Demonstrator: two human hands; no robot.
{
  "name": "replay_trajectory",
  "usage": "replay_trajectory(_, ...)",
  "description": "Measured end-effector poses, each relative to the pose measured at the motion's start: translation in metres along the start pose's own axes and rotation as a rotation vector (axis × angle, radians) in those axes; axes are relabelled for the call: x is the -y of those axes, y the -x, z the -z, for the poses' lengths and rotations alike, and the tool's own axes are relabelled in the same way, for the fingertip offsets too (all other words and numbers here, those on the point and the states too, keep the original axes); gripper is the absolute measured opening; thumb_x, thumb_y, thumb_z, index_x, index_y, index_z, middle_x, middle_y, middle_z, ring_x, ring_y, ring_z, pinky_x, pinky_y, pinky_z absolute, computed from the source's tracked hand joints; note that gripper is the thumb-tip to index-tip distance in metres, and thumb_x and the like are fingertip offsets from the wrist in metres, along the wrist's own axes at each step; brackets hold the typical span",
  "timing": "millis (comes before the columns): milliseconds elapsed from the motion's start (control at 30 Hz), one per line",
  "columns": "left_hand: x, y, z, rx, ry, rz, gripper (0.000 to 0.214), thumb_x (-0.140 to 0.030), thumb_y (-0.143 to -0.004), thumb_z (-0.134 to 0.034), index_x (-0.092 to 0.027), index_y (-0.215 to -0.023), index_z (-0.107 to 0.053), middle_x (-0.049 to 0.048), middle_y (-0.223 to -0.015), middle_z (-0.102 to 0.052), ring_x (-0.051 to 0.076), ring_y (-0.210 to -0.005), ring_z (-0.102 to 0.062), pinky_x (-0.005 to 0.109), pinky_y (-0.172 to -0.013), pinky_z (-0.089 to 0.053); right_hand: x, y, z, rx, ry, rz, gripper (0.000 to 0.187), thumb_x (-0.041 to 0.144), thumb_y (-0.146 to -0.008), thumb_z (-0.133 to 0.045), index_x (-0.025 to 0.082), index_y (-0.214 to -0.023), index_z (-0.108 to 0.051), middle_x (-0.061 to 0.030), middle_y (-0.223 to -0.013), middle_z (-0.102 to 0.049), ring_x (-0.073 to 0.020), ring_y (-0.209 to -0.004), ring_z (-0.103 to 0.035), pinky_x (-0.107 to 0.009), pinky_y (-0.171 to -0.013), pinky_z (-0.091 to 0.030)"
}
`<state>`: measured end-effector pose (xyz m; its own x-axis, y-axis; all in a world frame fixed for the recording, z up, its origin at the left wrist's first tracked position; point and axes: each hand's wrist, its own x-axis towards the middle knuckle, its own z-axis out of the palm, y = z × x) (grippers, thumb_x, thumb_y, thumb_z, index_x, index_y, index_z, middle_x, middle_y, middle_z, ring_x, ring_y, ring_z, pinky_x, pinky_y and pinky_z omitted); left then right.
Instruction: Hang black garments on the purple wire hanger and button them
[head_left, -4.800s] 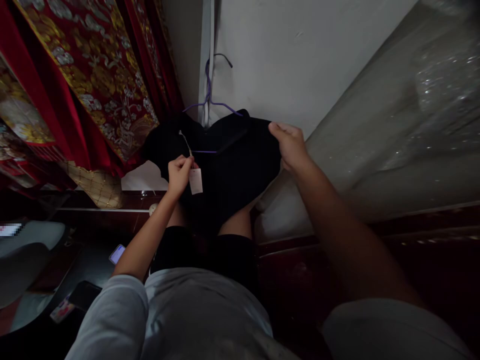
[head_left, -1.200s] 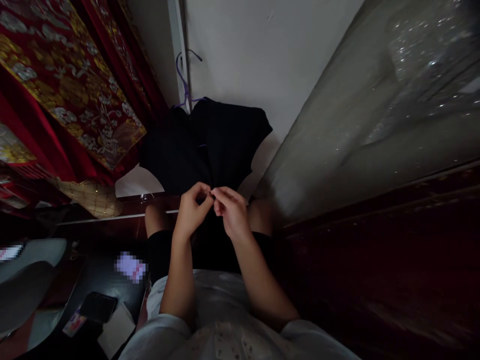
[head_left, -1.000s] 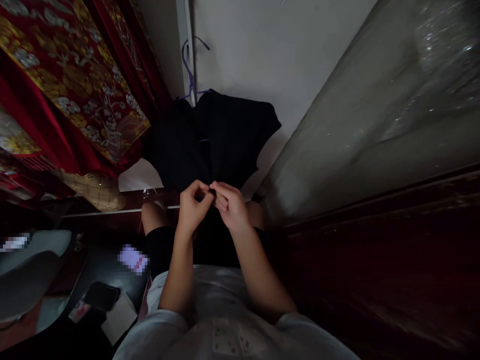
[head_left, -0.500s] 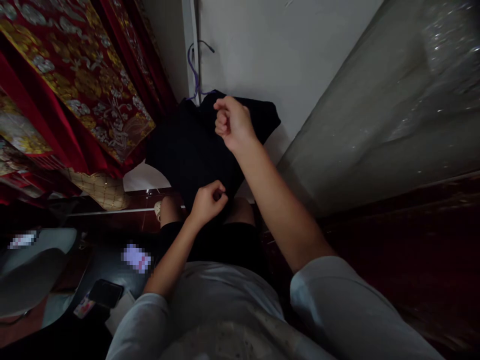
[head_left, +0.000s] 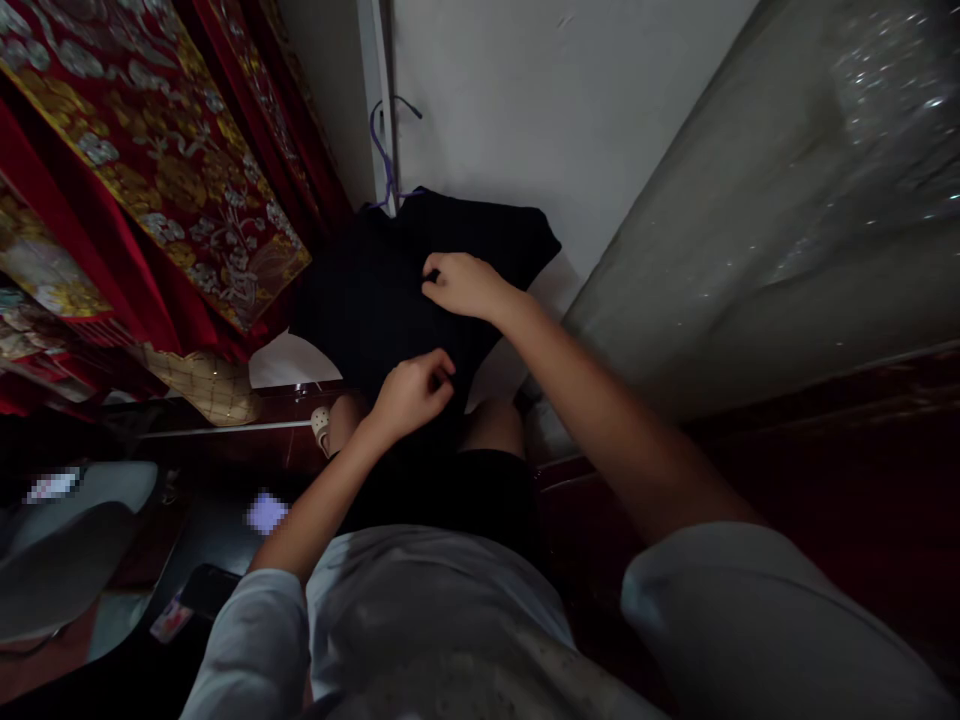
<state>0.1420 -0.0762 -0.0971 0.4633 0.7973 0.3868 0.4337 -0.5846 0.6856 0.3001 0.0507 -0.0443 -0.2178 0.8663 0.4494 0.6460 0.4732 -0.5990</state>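
Note:
A black garment [head_left: 375, 300] hangs on a purple hanger [head_left: 384, 150] against the white wall. My left hand [head_left: 411, 392] is closed in a pinch on the garment's lower front. Higher up, my right hand [head_left: 465, 284] rests on the middle of the garment with its fingers curled and pinched into the cloth. What lies between the fingers of either hand is too dark to make out beyond the fabric.
Red and gold embroidered fabric [head_left: 150, 160] hangs at the left. A grey glittery cloth [head_left: 787, 200] slopes down at the right. A phone [head_left: 214, 590] and cards lie on a dark surface at lower left. My knees show below the garment.
Both hands were pinched together at the garment's lower edge a second ago. My right hand then rose with a closed fist and has come down onto the garment's middle. The left stays low.

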Motion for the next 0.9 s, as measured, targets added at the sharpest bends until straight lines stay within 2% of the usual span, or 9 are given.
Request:
replay_trajectory(133,-0.002,-0.032,0.034,-0.315,0.006,-0.102,0.046,-0.003,-0.087,-0.060,-0.025,-0.127,-0.056,-0.0004,-0.087,-0.066,0.016,-0.065,-0.060,0.030,-0.063,-0.046,0.012,0.014,0.014,-0.077,-0.167,0.097,0.016,0.023,-0.082,-0.076,0.021,-0.093,-0.065,0.0029,-0.065,-0.061,-0.0165,-0.067,-0.059,-0.029,-0.073,-0.048)
replay_trajectory(200,0.001,-0.055,0.054,-0.391,-0.048,-0.152,0.044,-0.011,-0.092,-0.065,-0.026,-0.132,-0.056,0.0005,-0.089,-0.066,0.018,-0.071,-0.064,0.031,-0.070,-0.050,0.018,0.017,0.021,-0.099,-0.217,0.115,0.015,0.022,-0.083,-0.076,0.022,-0.092,-0.064,0.0037,-0.065,-0.060,-0.0153,-0.064,-0.056,-0.029,-0.071,-0.048)
replay_trajectory(333,0.017,-0.094,0.085,-0.328,-0.136,-0.220,0.017,-0.030,-0.096,-0.073,-0.021,-0.108,-0.066,0.0030,-0.082,-0.066,0.025,-0.085,-0.070,0.034,-0.084,-0.053,0.023,0.016,0.026,-0.135,-0.323,0.127,0.018,0.025,-0.084,-0.077,0.023,-0.095,-0.062,0.0031,-0.070,-0.062,-0.0142,-0.064,-0.056,-0.027,-0.067,-0.049)
replay_trajectory(433,0.024,-0.108,0.095,-0.337,-0.177,-0.255,0.018,-0.037,-0.099,-0.070,-0.020,-0.096,-0.066,0.0039,-0.078,-0.065,0.026,-0.091,-0.072,0.035,-0.087,-0.052,0.024,0.012,0.021,-0.231,-0.426,0.094,0.025,0.029,-0.085,-0.080,0.024,-0.102,-0.061,0.0035,-0.074,-0.064,-0.0133,-0.067,-0.060,-0.026,-0.065,-0.050)
replay_trajectory(533,0.022,-0.113,0.099,-0.353,-0.221,-0.293,0.021,-0.040,-0.101,-0.067,-0.020,-0.096,-0.064,0.0045,-0.080,-0.065,0.026,-0.094,-0.071,0.034,-0.089,-0.051,0.025,0.009,0.011,-0.292,-0.487,0.055,0.026,0.041,-0.089,-0.078,0.024,-0.098,-0.061,0.0037,-0.069,-0.061,-0.0131,-0.064,-0.060,-0.024,-0.060,-0.049)
replay_trajectory(667,0.018,-0.116,0.105,-0.331,-0.268,-0.330,0.019,-0.037,-0.100,-0.068,-0.020,-0.095,-0.063,0.0043,-0.082,-0.064,0.027,-0.096,-0.070,0.036,-0.092,-0.049,0.031,0.004,0.003,-0.247,-0.534,0.032,0.037,0.055,-0.096,-0.069,0.022,-0.085,-0.056,0.0043,-0.059,-0.054,-0.0113,-0.058,-0.058,-0.022,-0.054,-0.044)
replay_trajectory(900,0.010,-0.122,0.125,-0.337,-0.296,-0.287,0.012,-0.031,-0.102,-0.064,-0.022,-0.095,-0.060,0.0046,-0.080,-0.063,0.027,-0.097,-0.069,0.036,-0.089,-0.049,0.033,-0.003,-0.005,-0.267,-0.638,-0.055,0.036,0.050,-0.096,-0.071,0.023,-0.079,-0.053,0.0057,-0.053,-0.050,-0.0098,-0.054,-0.054,-0.021,-0.053,-0.041)
